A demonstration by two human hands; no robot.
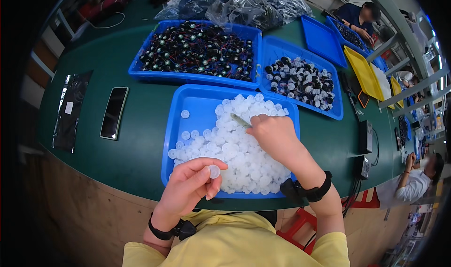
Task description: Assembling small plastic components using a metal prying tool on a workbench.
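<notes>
Pinched between the thumb and fingers of my left hand (188, 182) is a small round translucent plastic cap (214, 171). That hand is over the near left part of a blue tray (197, 98). A heap of similar whitish caps (244, 159) fills most of the tray, with a few loose ones at its left. Above the heap, my right hand (274, 133) is closed around a slim greenish tool (240, 121) pointing up and left. The fist partly hides the tool, so its exact kind cannot be told.
Behind stand a blue bin (197, 80) of dark wired parts and a blue tray (277, 46) of black-and-white pieces. A phone (114, 113) and a black plastic bag (70, 112) lie left. Small black boxes (365, 136) sit right. Co-workers sit at the right.
</notes>
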